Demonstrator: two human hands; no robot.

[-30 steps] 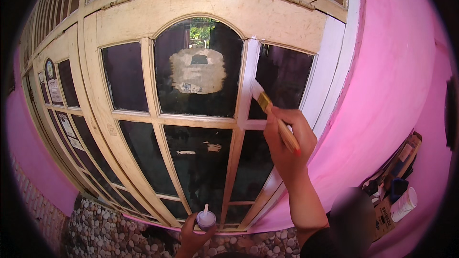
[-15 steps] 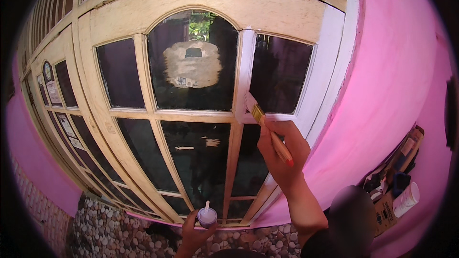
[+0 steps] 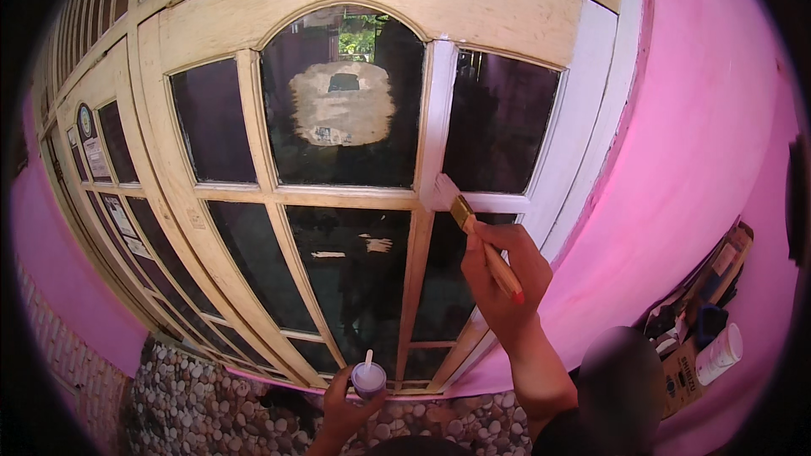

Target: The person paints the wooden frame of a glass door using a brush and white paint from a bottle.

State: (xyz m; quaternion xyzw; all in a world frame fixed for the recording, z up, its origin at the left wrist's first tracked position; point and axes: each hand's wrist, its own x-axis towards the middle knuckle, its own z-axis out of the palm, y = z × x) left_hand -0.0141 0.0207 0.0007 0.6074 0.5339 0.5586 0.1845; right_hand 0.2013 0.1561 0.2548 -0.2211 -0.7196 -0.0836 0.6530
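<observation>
My right hand (image 3: 508, 274) is closed around the wooden handle of a paintbrush (image 3: 481, 241) with a red tip. Its bristles touch the window frame (image 3: 348, 197) where an upright bar meets the crossbar. White paint covers that upright bar, the short crossbar to its right and the right-hand stile; the bars to the left and below show bare pale wood. Low in the view, my left hand (image 3: 345, 414) grips a small cup (image 3: 369, 380) of whitish paint, fingers wrapped round its side. A flat wooden stick (image 3: 368, 358) stands in the cup.
A pink wall (image 3: 701, 118) adjoins the frame on the right. A cardboard box (image 3: 680, 380), a white tub (image 3: 718, 355) and stacked odds and ends sit at the lower right. Pebble-patterned flooring (image 3: 194, 405) lies below. Dark glass panes (image 3: 346, 287) fill the frame.
The brush has moved slightly down along the upright bar to the joint with the crossbar. My left hand still holds the cup, and the view has shifted a little.
</observation>
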